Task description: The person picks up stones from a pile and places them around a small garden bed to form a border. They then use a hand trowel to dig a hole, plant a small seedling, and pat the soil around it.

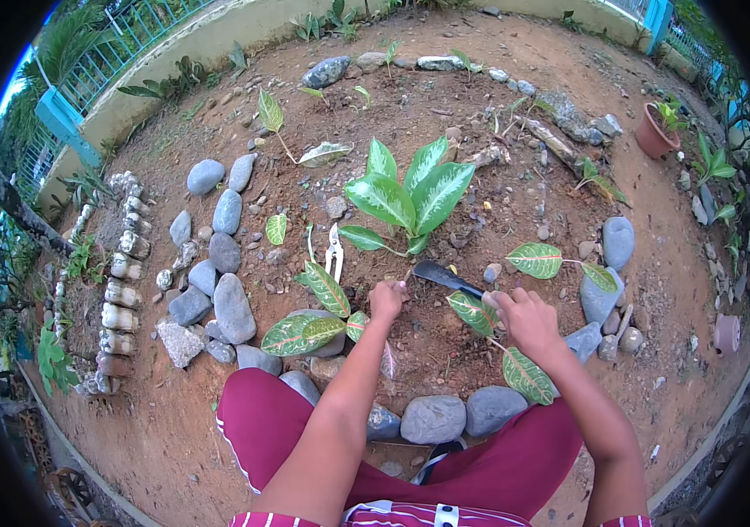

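My right hand (528, 319) is closed on the handle of a garden trowel (444, 274) with a dark blade, which points left over the soil. Close to the blade's tip, my left hand (388, 300) has its fingers pinched on what looks like a thin brown stem (408, 277). White-handled pruning shears (333, 253) lie on the soil above and left of my left hand. A green leafy plant (408, 194) grows just beyond the hands. Red-veined leaves (327, 290) are beside my left wrist, and more patterned leaves (526, 375) are beside my right hand.
Rounded grey stones (433, 419) edge the bed before my knees and continue on both sides. A row of whitish pieces (120, 318) stands at the left. A piece of wood (549, 139) lies at the upper right, near a terracotta pot (657, 135). A low wall (171, 56) runs behind.
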A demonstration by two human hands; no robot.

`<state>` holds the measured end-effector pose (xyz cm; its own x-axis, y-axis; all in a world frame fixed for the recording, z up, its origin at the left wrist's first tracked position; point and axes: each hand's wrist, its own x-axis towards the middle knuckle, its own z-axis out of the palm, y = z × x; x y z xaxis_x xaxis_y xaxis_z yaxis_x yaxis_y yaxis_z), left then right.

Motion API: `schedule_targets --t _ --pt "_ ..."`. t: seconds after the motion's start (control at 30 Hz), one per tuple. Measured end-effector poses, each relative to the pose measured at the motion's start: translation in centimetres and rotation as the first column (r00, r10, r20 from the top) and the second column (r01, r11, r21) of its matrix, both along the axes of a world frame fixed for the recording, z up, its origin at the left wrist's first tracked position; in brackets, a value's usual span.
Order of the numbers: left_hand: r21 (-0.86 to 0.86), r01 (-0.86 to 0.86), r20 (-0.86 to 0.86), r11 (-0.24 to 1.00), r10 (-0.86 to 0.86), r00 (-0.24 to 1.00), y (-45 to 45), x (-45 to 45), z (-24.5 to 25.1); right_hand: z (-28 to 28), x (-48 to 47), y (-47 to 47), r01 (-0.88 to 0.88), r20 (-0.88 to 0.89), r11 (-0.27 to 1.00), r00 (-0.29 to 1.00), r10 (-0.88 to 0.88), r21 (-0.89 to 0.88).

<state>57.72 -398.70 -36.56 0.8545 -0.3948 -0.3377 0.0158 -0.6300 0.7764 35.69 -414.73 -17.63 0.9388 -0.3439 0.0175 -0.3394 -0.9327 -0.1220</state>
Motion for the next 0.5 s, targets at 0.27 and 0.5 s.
schedule_targets --t 0.27,0.5 --pt "-0.016 0.094 0.223 0.995 -0.088 0.971 -2.6 1.5 3.1 7.1 2.9 0.5 0.021 -0.145 0.965 0.989 0.018 0.262" --pt "0.164 0.154 0.367 0.974 -0.205 0.908 -3.2 2.3 3.6 9.6 6.7 3.8 0.178 -0.329 0.978 0.935 -0.135 0.107"
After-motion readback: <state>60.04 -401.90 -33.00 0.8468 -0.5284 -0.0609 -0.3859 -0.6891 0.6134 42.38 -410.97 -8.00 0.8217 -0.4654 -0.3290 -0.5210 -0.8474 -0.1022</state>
